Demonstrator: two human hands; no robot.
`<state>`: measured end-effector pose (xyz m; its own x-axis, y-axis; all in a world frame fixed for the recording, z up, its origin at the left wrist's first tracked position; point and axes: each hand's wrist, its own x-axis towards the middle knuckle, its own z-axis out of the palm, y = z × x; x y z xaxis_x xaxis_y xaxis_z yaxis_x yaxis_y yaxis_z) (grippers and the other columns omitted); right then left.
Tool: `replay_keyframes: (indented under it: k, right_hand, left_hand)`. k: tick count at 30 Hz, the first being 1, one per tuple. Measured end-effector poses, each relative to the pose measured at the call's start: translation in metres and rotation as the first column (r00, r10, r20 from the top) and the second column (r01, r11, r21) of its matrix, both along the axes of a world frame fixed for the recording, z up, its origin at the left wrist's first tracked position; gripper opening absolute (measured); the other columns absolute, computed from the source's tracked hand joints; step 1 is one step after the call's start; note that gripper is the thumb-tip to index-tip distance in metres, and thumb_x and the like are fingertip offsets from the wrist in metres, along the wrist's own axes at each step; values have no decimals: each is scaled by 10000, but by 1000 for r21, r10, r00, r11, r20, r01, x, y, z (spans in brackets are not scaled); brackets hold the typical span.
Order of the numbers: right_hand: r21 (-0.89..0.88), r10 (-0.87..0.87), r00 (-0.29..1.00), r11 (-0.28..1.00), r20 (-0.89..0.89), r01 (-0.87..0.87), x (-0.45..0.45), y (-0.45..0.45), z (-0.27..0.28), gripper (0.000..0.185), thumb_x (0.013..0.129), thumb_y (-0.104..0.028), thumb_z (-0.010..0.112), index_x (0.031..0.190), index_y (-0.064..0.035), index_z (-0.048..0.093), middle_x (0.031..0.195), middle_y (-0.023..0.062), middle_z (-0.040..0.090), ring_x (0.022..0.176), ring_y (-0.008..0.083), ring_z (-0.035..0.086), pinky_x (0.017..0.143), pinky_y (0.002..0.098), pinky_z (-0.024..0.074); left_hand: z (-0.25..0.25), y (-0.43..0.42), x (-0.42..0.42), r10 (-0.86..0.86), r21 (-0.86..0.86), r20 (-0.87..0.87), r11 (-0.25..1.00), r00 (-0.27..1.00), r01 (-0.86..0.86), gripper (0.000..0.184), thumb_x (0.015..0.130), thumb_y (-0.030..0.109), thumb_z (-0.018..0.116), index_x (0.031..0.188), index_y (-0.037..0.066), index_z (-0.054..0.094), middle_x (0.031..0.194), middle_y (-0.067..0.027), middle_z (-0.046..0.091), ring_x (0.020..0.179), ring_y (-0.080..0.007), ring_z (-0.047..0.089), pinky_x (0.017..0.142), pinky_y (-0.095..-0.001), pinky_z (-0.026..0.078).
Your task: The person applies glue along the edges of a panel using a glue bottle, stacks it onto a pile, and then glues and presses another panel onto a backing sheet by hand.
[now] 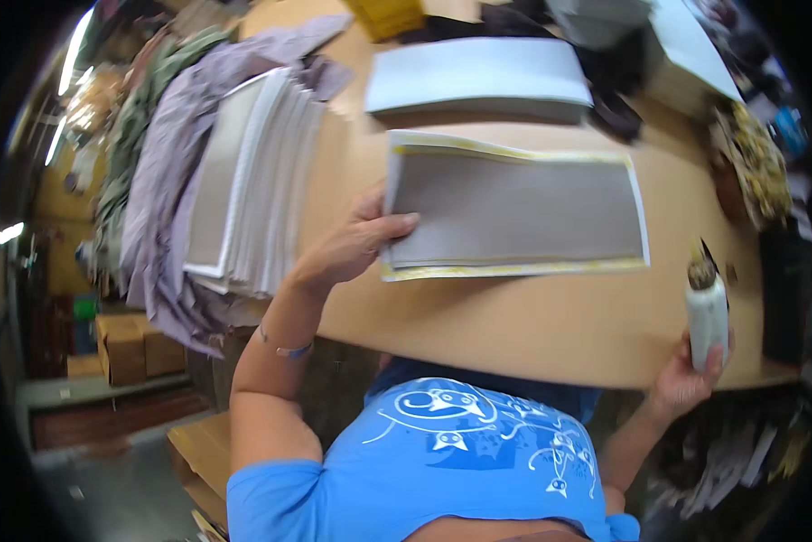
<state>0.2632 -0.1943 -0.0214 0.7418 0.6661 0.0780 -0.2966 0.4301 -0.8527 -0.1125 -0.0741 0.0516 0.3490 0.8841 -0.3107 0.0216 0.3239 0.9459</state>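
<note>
My left hand [374, 237] is closed on the left edge of a flat grey panel [519, 203] with white borders, the thumb lying on its face. Yellowish streaks run along the panel's top and bottom edges. It is held over the tan table [478, 316]. At the right, my right hand [690, 375] is wrapped round a white squeeze bottle [707, 321], held upright with its yellowish nozzle pointing up. The bottle's neck looks brown and crusted.
Left on the table, a stack of similar panels [252, 181] leans beside crumpled lilac cloth [176, 181]. Behind the held panel lies a pile of white sheets [478, 77]. A yellow container [383, 16] is at the back. Cardboard boxes [135, 348] stand on the floor at left.
</note>
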Motion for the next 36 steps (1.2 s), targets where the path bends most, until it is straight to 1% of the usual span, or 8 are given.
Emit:
replay_keyframes:
  k: [8, 17, 20, 23, 28, 31, 35, 36]
  right_hand:
    - [5, 8, 999, 1000, 49, -8, -2, 6, -1, 411, 763, -224, 573, 1079, 10, 454, 826, 107, 530, 651, 157, 510, 507, 203, 361]
    - [-30, 67, 994, 997, 81, -64, 18, 8, -5, 377, 785, -224, 555, 1075, -7, 454, 789, 92, 523, 652, 136, 497, 503, 194, 350]
    - [-28, 34, 995, 999, 98, -31, 20, 14, -5, 354, 787, -214, 559, 1061, -13, 458, 789, 90, 521, 647, 134, 492, 506, 196, 351]
    - [-29, -34, 996, 999, 87, 36, 17, 15, -2, 332, 783, -193, 569, 1046, -19, 464, 802, 92, 518, 653, 141, 490, 515, 201, 359]
    - [-78, 34, 992, 997, 124, -24, 40, 5, -15, 352, 794, -197, 557, 1076, -12, 456, 995, 88, 478, 774, 173, 501, 621, 248, 435]
    - [-124, 22, 989, 992, 145, -4, 33, 7, -7, 349, 792, -206, 562, 1067, -17, 462, 972, 87, 483, 756, 171, 496, 610, 241, 428]
    - [-143, -38, 987, 988, 155, 60, 22, 9, 0, 351, 787, -217, 568, 1064, -27, 468, 920, 84, 498, 693, 158, 486, 561, 220, 390]
    - [-147, -57, 986, 986, 159, 80, 20, 9, 2, 353, 786, -221, 570, 1065, -29, 469, 905, 83, 502, 676, 154, 482, 548, 215, 378]
  left_hand:
    - [80, 13, -55, 213, 135, 101, 965, 972, -226, 362, 765, 14, 541, 1114, -26, 454, 977, -98, 569, 852, -138, 574, 781, -258, 468]
    - [161, 36, -174, 677, 575, 136, 541, 723, -614, 183, 808, -12, 494, 982, -33, 445, 889, -134, 558, 773, -198, 607, 673, -267, 556]
    - [180, 59, -212, 444, 563, 201, 677, 873, -474, 168, 816, -8, 488, 977, -36, 447, 881, -135, 555, 783, -213, 605, 698, -273, 553]
    - [204, 86, -236, 488, 526, 100, 714, 867, -462, 191, 816, 11, 486, 983, -67, 436, 954, -189, 550, 828, -237, 606, 693, -283, 563]
    - [224, 129, -231, 427, 594, 275, 629, 862, -501, 250, 813, -22, 396, 1039, -130, 405, 928, -227, 554, 847, -353, 572, 807, -440, 484]
    - [238, 121, -188, 402, 369, 405, 750, 821, -549, 246, 827, 14, 389, 1029, -126, 405, 940, -217, 563, 841, -331, 584, 785, -437, 496]
    - [242, 136, -295, 522, 654, 192, 564, 831, -505, 254, 816, 8, 488, 1061, -34, 437, 1012, -133, 554, 882, -228, 591, 731, -316, 548]
    - [232, 132, -312, 638, 634, 243, 466, 731, -617, 250, 803, -6, 502, 1047, -26, 454, 992, -129, 561, 865, -231, 589, 759, -329, 532]
